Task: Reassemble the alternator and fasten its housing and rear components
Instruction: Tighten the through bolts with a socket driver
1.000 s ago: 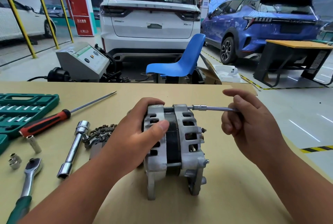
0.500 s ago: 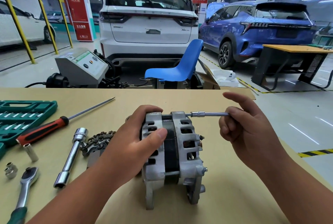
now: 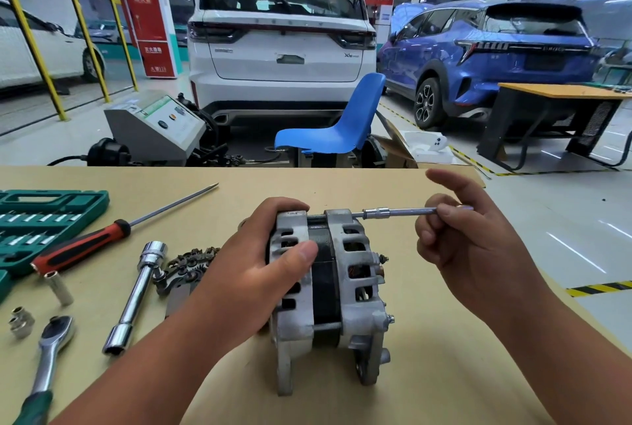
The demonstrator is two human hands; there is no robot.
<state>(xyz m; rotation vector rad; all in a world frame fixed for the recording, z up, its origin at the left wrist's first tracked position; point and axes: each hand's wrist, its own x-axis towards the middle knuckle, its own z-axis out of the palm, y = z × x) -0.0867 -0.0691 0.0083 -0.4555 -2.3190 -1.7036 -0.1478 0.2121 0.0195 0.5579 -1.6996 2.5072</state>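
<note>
The grey alternator (image 3: 345, 288) stands upright on the tan table (image 3: 427, 373), a dark stator band between its two cast housing halves. My left hand (image 3: 253, 274) grips its left half, thumb across the front. My right hand (image 3: 468, 247) pinches the end of a thin socket extension bar (image 3: 396, 212) that lies level, its small socket seated on a through-bolt at the top right of the housing; the index finger sticks out straight. A dark rectifier part (image 3: 186, 267) lies behind my left wrist, partly hidden.
Left of the alternator lie a chrome tube socket wrench (image 3: 136, 298), a red-handled screwdriver (image 3: 102, 240), a ratchet (image 3: 48, 356), loose sockets (image 3: 22, 322) and an open green socket case (image 3: 37, 223). The table's right edge runs beside my right forearm. Behind stand a blue chair (image 3: 335, 130) and parked cars.
My right hand's fingers have shifted on the bar, the index finger lifting straighter. The camera view tilted up slightly, so everything sits lower in frame. The left hand's hold is unchanged.
</note>
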